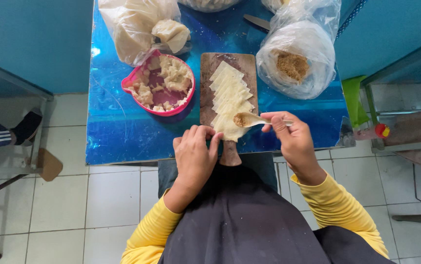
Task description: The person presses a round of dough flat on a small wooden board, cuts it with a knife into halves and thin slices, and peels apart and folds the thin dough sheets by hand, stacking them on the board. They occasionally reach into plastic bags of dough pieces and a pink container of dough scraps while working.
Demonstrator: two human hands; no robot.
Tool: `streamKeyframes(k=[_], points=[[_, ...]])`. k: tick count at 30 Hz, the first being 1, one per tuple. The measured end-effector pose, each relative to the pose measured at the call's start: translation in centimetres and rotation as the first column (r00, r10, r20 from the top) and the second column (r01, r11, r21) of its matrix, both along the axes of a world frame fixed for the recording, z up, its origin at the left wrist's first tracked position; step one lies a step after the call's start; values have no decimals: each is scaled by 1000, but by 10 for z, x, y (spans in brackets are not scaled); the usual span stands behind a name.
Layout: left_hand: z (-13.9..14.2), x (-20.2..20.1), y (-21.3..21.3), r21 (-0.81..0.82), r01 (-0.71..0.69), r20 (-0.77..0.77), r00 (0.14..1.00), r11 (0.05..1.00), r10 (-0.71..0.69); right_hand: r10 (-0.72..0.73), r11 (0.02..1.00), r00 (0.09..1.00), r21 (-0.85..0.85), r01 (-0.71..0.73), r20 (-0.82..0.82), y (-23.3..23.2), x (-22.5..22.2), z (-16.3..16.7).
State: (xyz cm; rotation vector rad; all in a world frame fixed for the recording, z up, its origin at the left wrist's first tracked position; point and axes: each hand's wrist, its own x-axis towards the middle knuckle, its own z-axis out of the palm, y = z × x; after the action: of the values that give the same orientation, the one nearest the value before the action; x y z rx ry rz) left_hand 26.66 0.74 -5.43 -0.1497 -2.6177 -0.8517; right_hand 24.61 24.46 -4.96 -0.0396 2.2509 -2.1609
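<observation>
Nearest to us are our own dark apron [249,220] and yellow sleeves [340,210], reaching up toward the shiny blue tabletop [117,132]. Our left hand [194,155] rests at the near edge of the tabletop, its fingers curled over the lower end of a wooden board [230,73]; whether that grip pinches a wrapper or merely presses down, we cannot tell. Our right hand [291,139] has its grip clenched around the handle of a pale spoon [252,119], whose bowl carries a small heap of brown filling [240,120] and hovers over the nearest of the dough wrappers [230,93]. Those wrappers lie fanned in an overlapping row along the board, from its far end down to our hands.

Left of the board sits a pink heart-shaped bowl [128,84] holding lumps of pale dough. Beyond it lies a clear plastic bag [127,29] of more dough. Right of the board stands another clear bag [293,54] with brown filling inside. White floor tiles [73,195] show below, and someone else's dark shoe [29,126] appears at the left.
</observation>
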Motion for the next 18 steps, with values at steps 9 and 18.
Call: streamKeyframes(k=[9,18], points=[[-2,0,5,149,11,32,999,989,-16,254,791,840,602,105,-480,-11,15,16],[-2,4,6,113,15,-65,998,993,-8,386,701,696,683,206,-606,-15,17,21]])
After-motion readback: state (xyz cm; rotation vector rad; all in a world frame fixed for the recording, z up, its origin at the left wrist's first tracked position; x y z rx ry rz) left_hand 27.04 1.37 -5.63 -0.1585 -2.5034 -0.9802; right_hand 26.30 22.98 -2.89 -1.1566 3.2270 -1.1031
